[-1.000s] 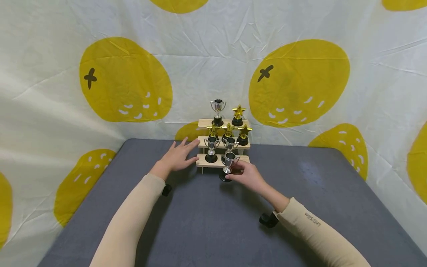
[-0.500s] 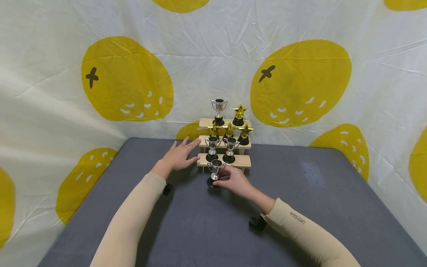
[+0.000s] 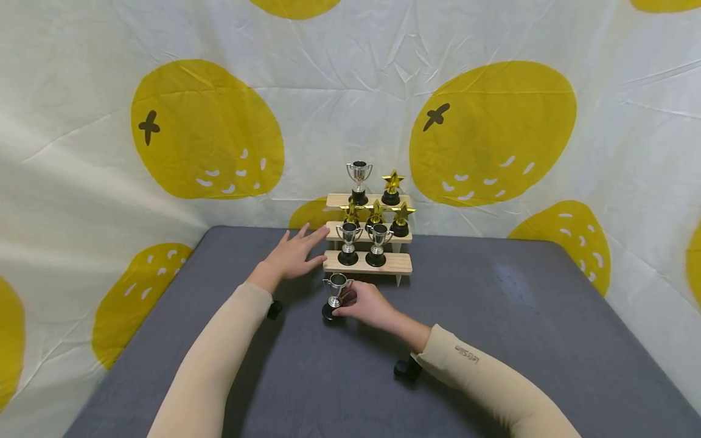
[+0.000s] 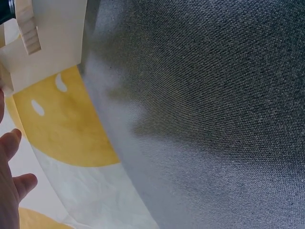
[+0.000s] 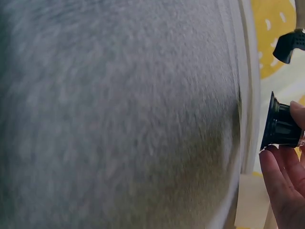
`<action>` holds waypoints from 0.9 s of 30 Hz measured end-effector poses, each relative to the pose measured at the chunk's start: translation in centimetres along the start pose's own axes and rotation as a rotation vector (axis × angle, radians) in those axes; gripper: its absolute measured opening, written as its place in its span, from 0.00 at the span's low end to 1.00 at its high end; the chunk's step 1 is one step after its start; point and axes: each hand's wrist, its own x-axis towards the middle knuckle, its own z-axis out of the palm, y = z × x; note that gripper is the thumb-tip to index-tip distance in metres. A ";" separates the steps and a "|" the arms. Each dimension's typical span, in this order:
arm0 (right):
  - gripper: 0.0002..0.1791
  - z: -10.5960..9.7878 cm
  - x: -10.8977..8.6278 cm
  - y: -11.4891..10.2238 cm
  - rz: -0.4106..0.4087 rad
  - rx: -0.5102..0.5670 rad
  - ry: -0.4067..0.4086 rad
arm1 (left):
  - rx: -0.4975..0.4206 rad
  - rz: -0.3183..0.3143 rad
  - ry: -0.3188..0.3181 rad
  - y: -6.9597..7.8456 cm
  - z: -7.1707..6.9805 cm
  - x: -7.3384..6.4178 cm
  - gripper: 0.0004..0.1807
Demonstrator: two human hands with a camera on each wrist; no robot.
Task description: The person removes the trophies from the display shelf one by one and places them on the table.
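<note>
My right hand [image 3: 372, 305] pinches a small silver trophy cup [image 3: 335, 292] low down, by its stem and black base. The cup is upright in front of the three-tier wooden stand [image 3: 401, 264], left of its middle. In the right wrist view fingers and thumb hold its black base [image 5: 282, 125]. My left hand [image 3: 291, 255] is spread at the stand's left end, with fingertips right at the middle and lower shelf edges. Two silver trophy cups [image 3: 377, 243] stand on the bottom shelf. Three gold star trophies [image 3: 402, 219] are on the middle shelf.
The top shelf carries another silver trophy cup [image 3: 359, 176] and a gold star trophy [image 3: 392, 185]. Under everything is a dark grey tabletop [image 3: 328, 389]. A white curtain [image 3: 339, 115] with yellow fruit prints hangs behind and at the sides.
My right hand has carried the silver trophy cup left and toward me, from the stand's front to its lower left. The left hand has stayed in place.
</note>
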 end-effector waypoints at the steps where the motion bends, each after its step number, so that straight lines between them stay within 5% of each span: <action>1: 0.14 0.2 0.1 -0.1 0.002 -0.010 -0.010 | -0.001 0.001 -0.001 0.0 0.0 0.0 0.40; 27: 0.12 2.0 1.8 0.2 -0.014 -0.110 -0.078 | -0.017 -0.003 -0.010 -0.3 0.1 0.1 0.40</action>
